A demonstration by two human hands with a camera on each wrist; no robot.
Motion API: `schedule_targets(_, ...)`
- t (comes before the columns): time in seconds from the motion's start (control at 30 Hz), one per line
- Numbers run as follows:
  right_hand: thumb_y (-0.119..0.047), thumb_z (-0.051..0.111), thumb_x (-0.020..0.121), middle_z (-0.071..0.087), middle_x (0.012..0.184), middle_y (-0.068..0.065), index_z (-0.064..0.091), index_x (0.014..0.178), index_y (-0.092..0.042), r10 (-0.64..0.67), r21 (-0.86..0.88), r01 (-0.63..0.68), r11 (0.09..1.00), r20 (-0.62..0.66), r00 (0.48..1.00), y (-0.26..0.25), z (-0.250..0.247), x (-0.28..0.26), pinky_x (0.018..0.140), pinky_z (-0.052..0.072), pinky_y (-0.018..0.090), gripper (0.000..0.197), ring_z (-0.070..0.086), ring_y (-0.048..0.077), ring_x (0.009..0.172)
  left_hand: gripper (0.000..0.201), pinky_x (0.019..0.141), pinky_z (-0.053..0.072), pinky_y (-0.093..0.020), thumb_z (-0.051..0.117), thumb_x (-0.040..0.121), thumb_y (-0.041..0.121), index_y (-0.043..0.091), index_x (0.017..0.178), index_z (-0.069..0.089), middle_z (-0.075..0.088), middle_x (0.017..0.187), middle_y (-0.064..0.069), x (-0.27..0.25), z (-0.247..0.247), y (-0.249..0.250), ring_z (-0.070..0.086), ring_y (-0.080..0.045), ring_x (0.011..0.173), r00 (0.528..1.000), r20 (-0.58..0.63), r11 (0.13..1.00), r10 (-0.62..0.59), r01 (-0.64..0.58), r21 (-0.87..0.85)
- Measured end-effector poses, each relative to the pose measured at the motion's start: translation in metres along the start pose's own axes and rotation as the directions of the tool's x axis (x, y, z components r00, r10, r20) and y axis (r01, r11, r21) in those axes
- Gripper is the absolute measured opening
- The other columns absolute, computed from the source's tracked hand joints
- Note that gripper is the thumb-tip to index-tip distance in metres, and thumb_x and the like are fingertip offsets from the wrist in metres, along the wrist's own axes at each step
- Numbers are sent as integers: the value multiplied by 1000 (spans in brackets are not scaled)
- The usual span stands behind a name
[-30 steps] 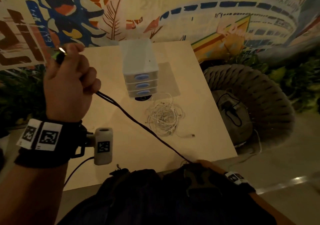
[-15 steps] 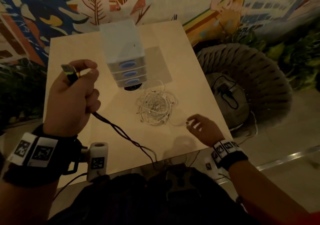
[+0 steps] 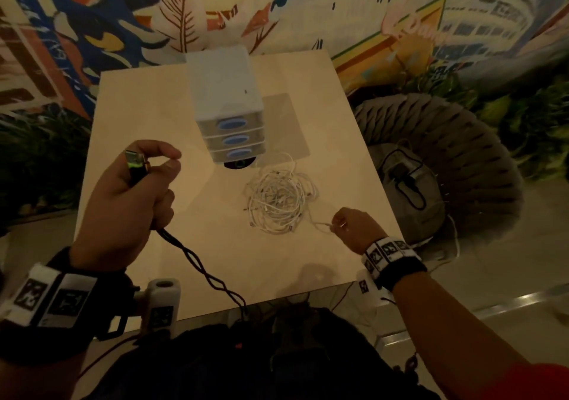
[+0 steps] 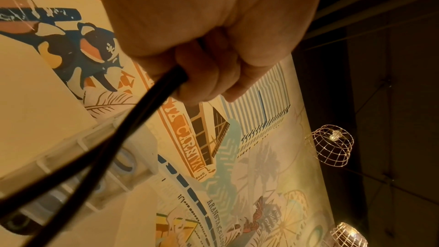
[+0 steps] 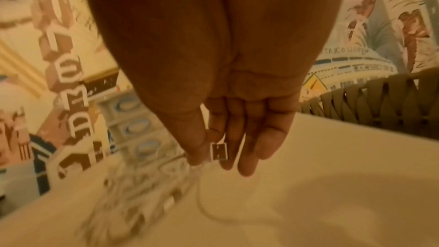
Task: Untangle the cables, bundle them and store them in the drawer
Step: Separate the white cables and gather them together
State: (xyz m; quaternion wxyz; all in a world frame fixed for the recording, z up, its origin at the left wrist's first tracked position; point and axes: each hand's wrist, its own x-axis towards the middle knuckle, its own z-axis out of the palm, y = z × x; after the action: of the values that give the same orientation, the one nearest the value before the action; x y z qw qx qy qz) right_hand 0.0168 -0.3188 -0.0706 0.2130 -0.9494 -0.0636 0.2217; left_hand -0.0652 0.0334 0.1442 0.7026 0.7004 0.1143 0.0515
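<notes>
My left hand (image 3: 132,196) is raised over the table's left side and grips a black cable (image 3: 200,264) near its plug (image 3: 137,165); two twisted strands run down off the near edge. The left wrist view shows the fingers (image 4: 202,74) curled round that black cable (image 4: 133,131). A tangle of white cables (image 3: 280,199) lies mid-table before a small white drawer unit (image 3: 229,113) with blue handles, all drawers shut. My right hand (image 3: 348,224) pinches a white USB plug (image 5: 219,151) at the tangle's loose end, thumb against forefinger.
The square pale table (image 3: 147,113) stands against a painted mural wall. A woven grey chair (image 3: 455,165) with a grey bag (image 3: 409,196) on it stands close to the right edge. A dark round object (image 3: 238,163) lies under the drawer unit's front. Dark cloth (image 3: 246,362) fills the near foreground.
My right hand came up from below the table edge, reached to the white tangle and took its loose plug. My left hand lowered with the black cable, which went slack and twisted.
</notes>
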Motion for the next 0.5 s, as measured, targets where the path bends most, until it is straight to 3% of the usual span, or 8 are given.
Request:
schedule_targets(0.13, -30, 70, 91, 61, 81, -15, 65, 100, -25, -124, 109, 147, 983, -197, 973, -28, -71, -20, 65, 39, 13, 11, 57, 2, 75, 27, 45, 16, -23, 43, 105, 4, 21, 96, 61, 22, 50, 4, -1, 0, -2, 17, -10, 40, 1000, 15, 1000, 7, -7, 11)
schedule_targets(0.23, -27, 71, 89, 63, 76, -18, 69, 98, -29, -197, 174, 279, 944, -381, 903, -52, -120, -29, 64, 38, 5, 9, 59, -6, 72, 23, 45, 15, -24, 43, 106, 6, 20, 99, 60, 16, 55, -5, 1, 6, -1, 16, -12, 41, 998, 46, 999, 30, -31, 22)
schedule_targets(0.37, -25, 71, 92, 64, 78, -19, 72, 99, -23, -226, 227, 375, 899, -493, 840, -84, -161, -27, 68, 42, 5, 7, 60, -8, 74, 17, 45, 16, -28, 43, 107, 12, 15, 105, 59, 11, 63, -20, 6, 19, 0, 11, -22, 47, 989, 131, 994, 66, -76, 73)
schedule_targets(0.5, -36, 64, 97, 71, 85, -11, 70, 102, -20, -280, 235, 466, 853, -546, 789, -112, -182, -19, 77, 54, 22, 18, 68, 4, 83, 15, 46, 18, -39, 44, 108, 17, 17, 109, 59, 21, 55, -9, 11, 29, 0, 15, -26, 49, 975, 204, 980, 82, -117, 163)
